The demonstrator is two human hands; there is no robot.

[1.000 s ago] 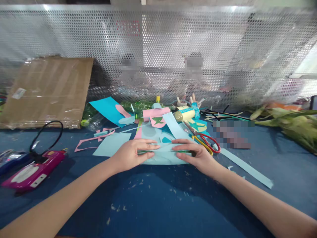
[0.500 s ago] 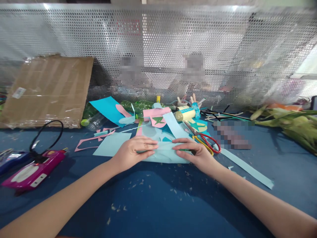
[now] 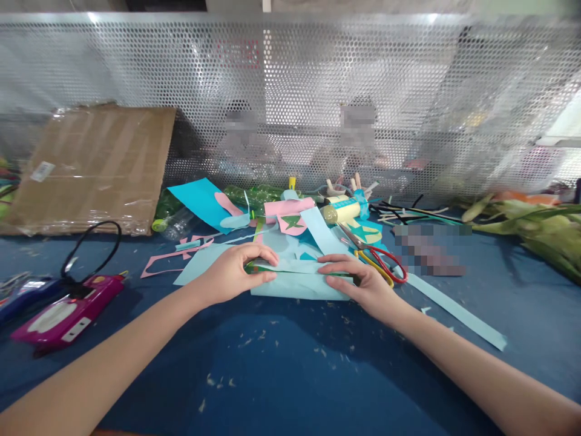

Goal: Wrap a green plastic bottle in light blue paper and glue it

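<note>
A light blue paper sheet lies on the blue table, rolled partway around a thin green stick. My left hand curls over the roll's left end, fingers closed on paper and stick. My right hand presses on the roll's right end, fingers bent over its top edge. Both hands sit on the same sheet, about a hand's width apart. Red-and-yellow scissors lie just right of my right hand.
Pink and blue paper scraps, a glue bottle and a green bottle lie behind the sheet. A cardboard sheet leans at back left, a magenta tool with a black cable lies left, corn husks right. A perforated metal screen closes the back.
My left hand has slid left and curled tighter on the roll's end. The paper's near edge has been rolled further over the green stick.
</note>
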